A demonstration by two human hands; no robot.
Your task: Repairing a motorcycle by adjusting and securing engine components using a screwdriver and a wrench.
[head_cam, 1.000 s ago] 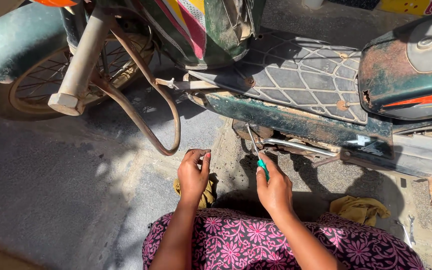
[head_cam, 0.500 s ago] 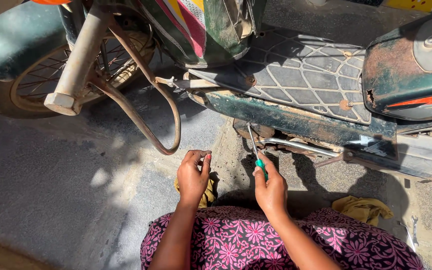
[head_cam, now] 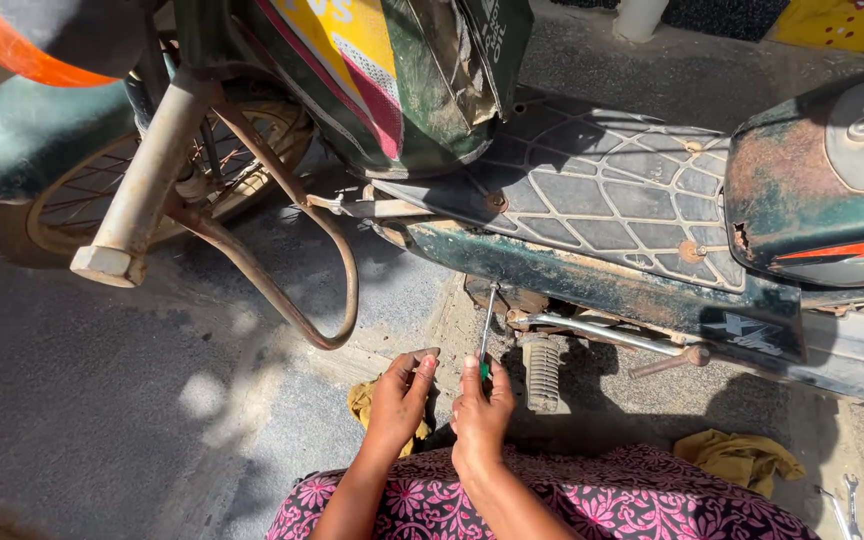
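Head view. The right hand (head_cam: 480,412) is closed around the green handle of a screwdriver (head_cam: 487,325), whose thin shaft runs up toward twelve o'clock and meets the underside of the scooter (head_cam: 592,280) just below the rusty edge of the footboard (head_cam: 592,190). The left hand (head_cam: 402,392) sits just beside it at nine o'clock, fingers loosely curled and holding nothing that I can see; its fingertips are close to the handle, though whether they touch it cannot be told. Under that hand lies a yellow rag (head_cam: 364,400) on the ground.

As a judgement: the tip seems to bear on a small, corroded fitting deep in shadow, so it could slip off and skid along the metal, driving the right hand's knuckles toward the ribbed footpeg (head_cam: 542,372) at three o'clock or the chrome rod (head_cam: 602,335) beyond it. Rust could also round out the fastener if the shaft leans off-axis. The left fingers lie near the line of a slip.

Containers: none stands open here. The closest thing is the worn green bag (head_cam: 422,80) hanging at the front of the scooter at eleven o'clock; its contents are hidden. A second yellow cloth (head_cam: 737,455) lies at four o'clock, and wrenches (head_cam: 842,500) rest loose on the ground at the lower right corner.
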